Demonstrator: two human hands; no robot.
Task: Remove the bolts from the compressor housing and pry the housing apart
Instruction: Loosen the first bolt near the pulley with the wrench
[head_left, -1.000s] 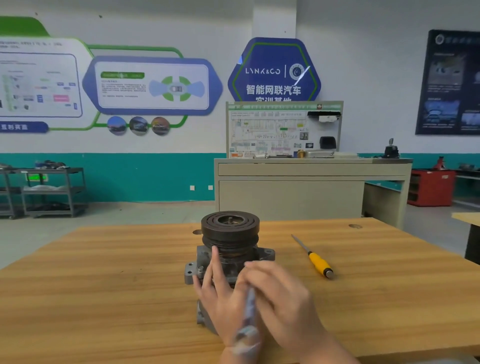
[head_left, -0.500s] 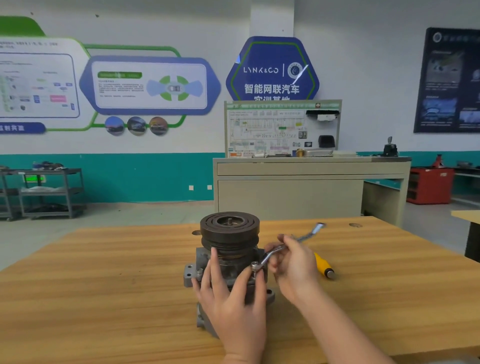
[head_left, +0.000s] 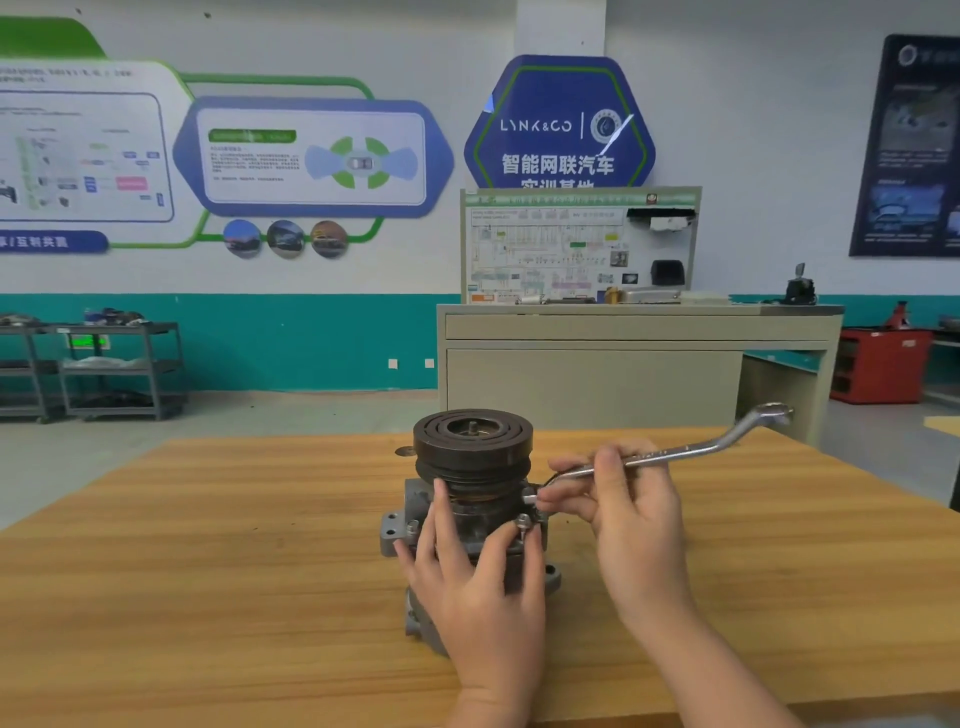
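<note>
Grey cast-metal compressor housing (head_left: 413, 525) with a dark grooved pulley (head_left: 472, 441) on top stands upright near the middle of the pale wooden tabletop (head_left: 208, 545), a little toward the near edge. In the head view, the left hand (head_left: 467, 582) is spread over the near face of the housing, fingers (head_left: 441, 512) straight and pressed flat against the metal, the thumb reaching toward a raised silver bolt (head_left: 522, 522) on the right flange. That flat press looks meant to brace the body so it does not turn or slide under torque. The right hand (head_left: 631, 514) pinches the long silver offset ring wrench (head_left: 675, 454) partway along its shank, thumb and fingers clamped on it, with the near ring end set down at a second bolt (head_left: 530, 499) on the right side of the housing; whether the ring is fully seated on the head I cannot tell. The shank angles up and away to the right, its far ring end (head_left: 774, 413) hanging in open air above the tabletop. Held so close to the bolt, the grip seems suited to quick spinning rather than heavy leverage. Bare wood lies to the right and behind the wrench, leaving a wide arc for the swing; the pulley rim just left of the bolt is the nearest obstruction. Another bolt head (head_left: 412, 527) shows on the left flange, so removal seems well short of done.
</note>
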